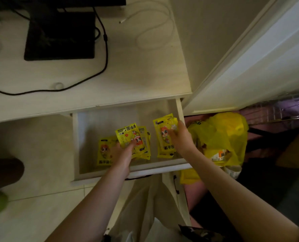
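An open white desk drawer (110,116) holds yellow hand-warmer packets printed with a cartoon figure. My left hand (122,152) holds a stack of packets (127,135) in the middle of the drawer, thumb across the top one. One packet (104,151) lies flat at the drawer's left, partly under that hand. My right hand (180,137) grips another stack of packets (162,135) at the drawer's right side, fingers over its upper part.
A pale desk top (136,70) carries a black monitor base (59,35), black cables (105,55) and a white cable (154,32). A yellow plastic bag (223,133) sits right of the drawer, below a white door (258,67). Tiled floor (40,137) lies at the left.
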Demonstrator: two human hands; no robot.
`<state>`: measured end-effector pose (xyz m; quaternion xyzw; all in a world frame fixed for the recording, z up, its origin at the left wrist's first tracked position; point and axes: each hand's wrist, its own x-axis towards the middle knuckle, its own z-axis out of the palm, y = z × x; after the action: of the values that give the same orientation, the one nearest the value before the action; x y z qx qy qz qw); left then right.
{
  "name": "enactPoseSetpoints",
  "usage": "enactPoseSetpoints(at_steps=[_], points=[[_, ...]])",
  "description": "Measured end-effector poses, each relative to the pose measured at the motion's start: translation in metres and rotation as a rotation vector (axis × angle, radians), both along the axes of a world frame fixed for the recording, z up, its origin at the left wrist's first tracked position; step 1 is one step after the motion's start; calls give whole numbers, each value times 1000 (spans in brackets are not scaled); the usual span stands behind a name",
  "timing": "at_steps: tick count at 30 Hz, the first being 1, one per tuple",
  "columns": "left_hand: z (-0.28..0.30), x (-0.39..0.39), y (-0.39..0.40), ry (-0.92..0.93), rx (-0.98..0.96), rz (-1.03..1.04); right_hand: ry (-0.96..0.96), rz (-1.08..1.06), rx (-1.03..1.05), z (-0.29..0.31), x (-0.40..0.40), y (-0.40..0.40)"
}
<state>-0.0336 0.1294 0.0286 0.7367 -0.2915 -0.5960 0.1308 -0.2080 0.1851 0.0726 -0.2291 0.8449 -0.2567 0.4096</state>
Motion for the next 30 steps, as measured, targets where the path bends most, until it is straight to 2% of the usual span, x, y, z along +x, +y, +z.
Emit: enactPoseSetpoints(at_steps=[7, 15, 19, 24, 30], points=[[-43, -15, -10, -35, 61, -81, -1, -7, 126, -48, -2, -15], [-72, -24, -9, -94, 143, -220, -129, -18, 197, -87, 0, -22], [-80, -17, -12, -187, 87, -294, -103, -37, 225, -100, -2, -20], [-82, -14, -15, -233, 27, -446, -137, 16, 254, -107, -4, -13], [-73, -11, -20, -371, 11, -585, -89, 97, 355, -105, -4, -12]])
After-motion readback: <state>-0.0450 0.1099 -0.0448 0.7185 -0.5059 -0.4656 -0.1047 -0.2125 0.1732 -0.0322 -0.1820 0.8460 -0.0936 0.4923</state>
